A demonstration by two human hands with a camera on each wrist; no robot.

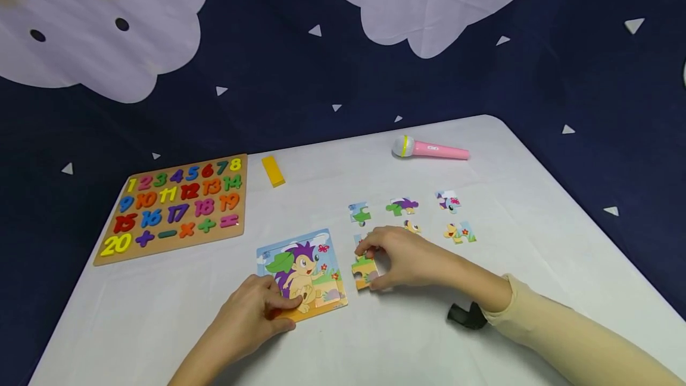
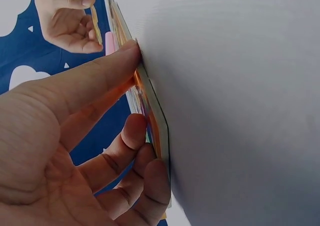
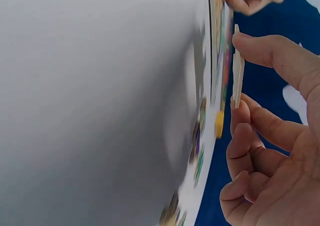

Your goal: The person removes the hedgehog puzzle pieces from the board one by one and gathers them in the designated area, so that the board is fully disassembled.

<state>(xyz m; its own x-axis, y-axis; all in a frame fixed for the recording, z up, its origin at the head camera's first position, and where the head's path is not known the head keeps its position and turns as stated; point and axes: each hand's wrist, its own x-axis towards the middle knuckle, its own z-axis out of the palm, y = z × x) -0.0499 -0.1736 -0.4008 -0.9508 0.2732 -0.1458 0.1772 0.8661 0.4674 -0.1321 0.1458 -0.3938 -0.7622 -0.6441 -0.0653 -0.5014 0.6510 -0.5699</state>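
A square puzzle board [image 1: 332, 255] with a purple-haired hedgehog picture lies on the white table, in front of me and left of centre. My left hand [image 1: 256, 308] holds it at the near left corner; in the left wrist view the thumb and curled fingers press its edges. To its right, my right hand [image 1: 404, 257] pinches a jigsaw piece [image 1: 365, 271] between thumb and fingers. This piece [image 3: 238, 73] appears edge-on in the right wrist view, lifted off the table. Another piece is partly hidden behind the right hand's fingers.
Loose jigsaw pieces [image 1: 403, 206] lie in rows beyond the right hand. A number board [image 1: 171, 231] is at the left, a yellow block [image 1: 273, 171] beside it. At the back rests a pink toy microphone [image 1: 436, 150]. A black object [image 1: 465, 317] lies partly under the right forearm.
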